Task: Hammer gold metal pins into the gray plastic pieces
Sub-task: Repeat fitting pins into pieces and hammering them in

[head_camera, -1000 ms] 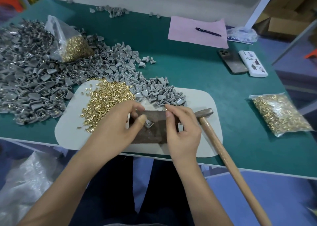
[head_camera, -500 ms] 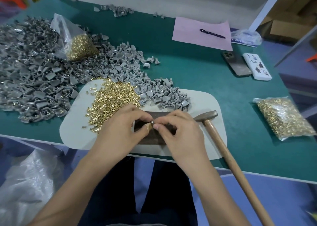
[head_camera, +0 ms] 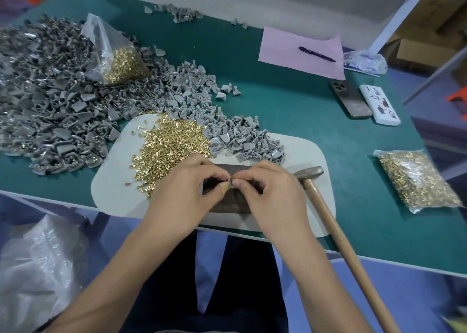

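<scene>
My left hand [head_camera: 187, 188] and my right hand [head_camera: 271, 191] meet fingertip to fingertip over a dark metal block [head_camera: 227, 201], pinching a small gray plastic piece [head_camera: 229, 180] between them; most of it is hidden by my fingers. A heap of gold pins [head_camera: 171, 143] lies on the white mat [head_camera: 113, 196] just left of my hands. Gray plastic pieces [head_camera: 242, 140] are piled behind the block. The hammer [head_camera: 328, 216] lies to the right of my right hand, head on the mat, wooden handle sticking out over the table edge.
A large pile of gray pieces [head_camera: 45, 100] covers the left of the green table [head_camera: 278, 105], with an open bag of pins [head_camera: 118, 59] on it. A sealed pin bag [head_camera: 414, 181] lies at right. Two phones [head_camera: 350, 100], pink paper [head_camera: 300, 52] and a pen lie beyond.
My hands have closed together from either side of the block; the gray piece that lay on it is now pinched between both sets of fingertips. The hammer has not moved.
</scene>
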Demonstrator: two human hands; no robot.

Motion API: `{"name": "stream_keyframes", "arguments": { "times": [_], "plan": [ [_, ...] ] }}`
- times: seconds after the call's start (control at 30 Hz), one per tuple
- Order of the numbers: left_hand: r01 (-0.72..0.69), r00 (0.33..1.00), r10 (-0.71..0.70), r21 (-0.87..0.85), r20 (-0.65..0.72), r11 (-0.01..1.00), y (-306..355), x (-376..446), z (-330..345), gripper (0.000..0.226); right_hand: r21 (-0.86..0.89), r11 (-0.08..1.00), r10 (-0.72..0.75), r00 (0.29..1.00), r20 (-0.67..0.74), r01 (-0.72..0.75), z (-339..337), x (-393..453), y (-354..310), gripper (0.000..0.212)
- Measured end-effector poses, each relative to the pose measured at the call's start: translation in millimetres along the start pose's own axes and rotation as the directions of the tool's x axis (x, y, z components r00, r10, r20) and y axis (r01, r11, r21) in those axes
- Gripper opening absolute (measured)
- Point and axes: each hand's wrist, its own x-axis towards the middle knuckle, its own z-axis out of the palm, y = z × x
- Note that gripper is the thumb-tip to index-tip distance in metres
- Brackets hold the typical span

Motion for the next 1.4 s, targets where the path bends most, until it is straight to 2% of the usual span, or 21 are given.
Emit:
{"name": "stream_keyframes", "arguments": {
  "times": [0.53, 0.67, 0.8, 0.87, 0.93, 1.0, 1.07, 1.13, 1.27, 1.4],
  "plan": [
    [-0.008, 1.000, 0.010, 0.064, -0.021, 0.998, -1, -1, 0, 0.012, -0.129, 0.986, 0.119, 0.987, 0.108, -0.105, -10, 8, -10, 0.003],
    [-0.026, 1.000, 0.028, 0.107, -0.014, 0.994, -1, 1, -1, 0.012, -0.284, 0.959, 0.051, 0.989, 0.137, -0.010, -15, 14, -22, 0.004],
    [-0.029, 0.999, 0.031, 0.101, -0.011, 0.994, -2, 2, -1, 0.015, -0.516, 0.848, -0.041, 0.985, 0.165, 0.122, -11, 14, -35, 0.008],
    [-0.033, 0.999, 0.035, 0.081, -0.016, 0.996, -2, 2, -1, 0.014, -0.550, 0.822, -0.055, 0.981, 0.185, 0.150, -9, 13, -37, 0.006],
    [-0.024, 0.999, 0.026, 0.085, -0.026, 0.996, -2, 2, -1, 0.014, -0.475, 0.871, -0.031, 0.980, 0.196, 0.122, -13, 15, -31, 0.010],
    [-0.012, 0.999, 0.015, 0.091, -0.030, 0.996, -1, 2, -1, 0.012, -0.289, 0.957, 0.040, 0.976, 0.215, 0.024, -20, 17, -20, 0.009],
    [-0.008, 1.000, 0.010, 0.083, -0.030, 0.997, -1, 2, -2, 0.011, -0.129, 0.991, 0.055, 0.977, 0.208, -0.028, -21, 15, -11, 0.007],
    [-0.006, 1.000, 0.008, 0.082, -0.029, 0.997, 0, 2, -2, 0.010, -0.120, 0.993, 0.008, 0.987, 0.162, 0.011, -14, 9, -7, 0.008],
    [0.005, 0.999, -0.003, 0.076, -0.034, 0.997, 1, 1, -2, 0.011, -0.220, 0.972, -0.069, 0.996, 0.059, 0.080, -6, 1, -10, 0.011],
    [0.002, 1.000, 0.000, 0.084, -0.021, 0.996, 1, 1, -3, 0.012, -0.189, 0.979, -0.052, 0.994, 0.098, 0.070, -10, 4, -7, 0.007]
  ]
}}
